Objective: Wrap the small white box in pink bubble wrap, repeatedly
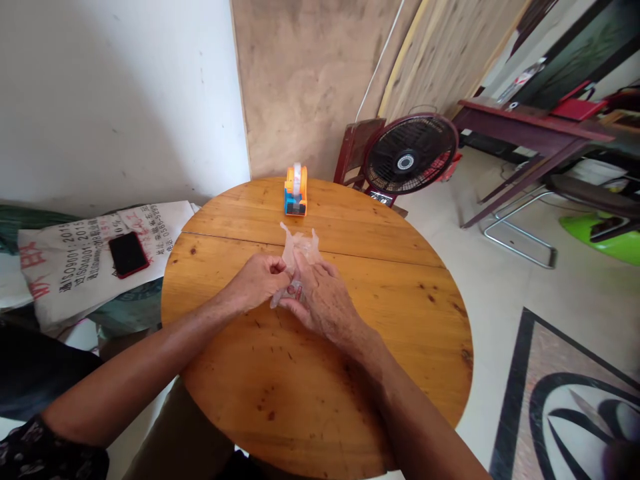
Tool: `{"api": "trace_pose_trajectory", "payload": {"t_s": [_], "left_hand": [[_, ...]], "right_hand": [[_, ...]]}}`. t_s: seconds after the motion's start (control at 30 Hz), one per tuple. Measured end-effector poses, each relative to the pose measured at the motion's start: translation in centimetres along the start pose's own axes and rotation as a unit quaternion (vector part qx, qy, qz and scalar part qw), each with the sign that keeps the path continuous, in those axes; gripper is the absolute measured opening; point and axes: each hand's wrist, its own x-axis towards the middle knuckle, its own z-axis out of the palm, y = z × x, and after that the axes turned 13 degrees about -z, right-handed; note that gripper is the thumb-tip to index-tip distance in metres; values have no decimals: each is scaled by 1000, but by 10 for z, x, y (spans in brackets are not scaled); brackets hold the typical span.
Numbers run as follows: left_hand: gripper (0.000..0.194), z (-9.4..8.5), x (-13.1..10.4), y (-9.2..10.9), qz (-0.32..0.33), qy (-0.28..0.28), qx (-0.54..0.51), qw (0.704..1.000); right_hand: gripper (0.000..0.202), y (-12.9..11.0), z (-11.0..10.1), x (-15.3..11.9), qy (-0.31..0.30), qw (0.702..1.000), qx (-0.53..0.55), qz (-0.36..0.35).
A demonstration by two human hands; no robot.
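Observation:
A thin, see-through plastic bag (pixel 303 244) lies crumpled on the round wooden table (pixel 400 293), with small reddish things or print showing in its lower part. My left hand (pixel 263 279) pinches the bag's left edge, its fingers curled. Across the right side of the bag rests my right hand (pixel 323 290), thumb and fingers on either side of the lower part, gripping it. Much of the bag is hidden under the right hand. Beyond both hands, near the table's far edge, stands an orange and blue tape dispenser (pixel 296 193) with a roll of clear tape.
To the left, a black phone with a red edge (pixel 129 255) lies on a white printed sack (pixel 75 250). A dark fan (pixel 407 160) stands behind the table at the right. Further right are a dark red table (pixel 525 123) and a metal-legged chair (pixel 595 193).

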Motion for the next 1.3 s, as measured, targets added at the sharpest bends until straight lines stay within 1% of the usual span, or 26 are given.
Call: {"api": "trace_pose_trajectory", "payload": {"t_s": [0.07,0.17,0.23,0.3,0.37,0.4,0.47,0.53,0.63,0.7,0.77,0.87,0.97,1.03,1.07,1.1,1.17,1.23,1.3], "left_hand": [[10,0,1,1,14,-7,40,999],[10,-4,1,4,5,-25,93,995],[12,-9,-1,8,-14,-62,94,994],[13,-14,-2,10,-26,-110,71,991],[13,-16,-4,11,-3,-144,68,987],[14,-16,-5,10,21,-146,85,985],[14,-14,-8,8,80,-119,145,979],[12,-10,-9,5,121,-68,219,966],[12,-5,-10,-1,161,-7,314,936],[8,-4,-10,-6,205,30,344,916],[9,-4,-8,-12,272,48,339,899],[12,-3,-4,-21,354,59,304,883],[14,-1,-2,-27,373,75,275,883],[15,1,-2,-30,375,78,260,886],[15,2,-2,-31,377,79,255,887],[15,3,-2,-32,381,81,250,886],[15,4,-2,-34,390,85,244,884],[16,5,-1,-35,395,90,239,882],[16,6,0,-37,397,92,235,882]], "right_hand": [[89,0,0,0,6,1000,12,3],[90,2,1,-2,12,1000,24,6],[89,4,3,-4,10,999,34,13],[89,5,3,-6,7,998,54,24],[86,6,1,-7,1,996,84,34],[83,6,-1,-8,-2,994,97,39],[79,7,-4,-11,-7,993,109,45],[78,9,-7,-14,-12,993,110,49],[75,13,-14,-21,-32,990,128,58],[71,15,-21,-24,-49,985,146,73],[65,17,-29,-24,-59,979,167,103],[49,22,-34,-22,-47,966,195,165],[37,30,-28,-20,-13,956,208,204],[31,34,-21,-17,2,957,189,218],[30,36,-18,-15,-1,961,170,217],[29,38,-17,-12,-18,967,146,209],[29,41,-16,-3,-89,975,92,179],[27,47,-17,9,-175,971,35,158],[24,57,-17,19,-229,961,-6,154]]}}
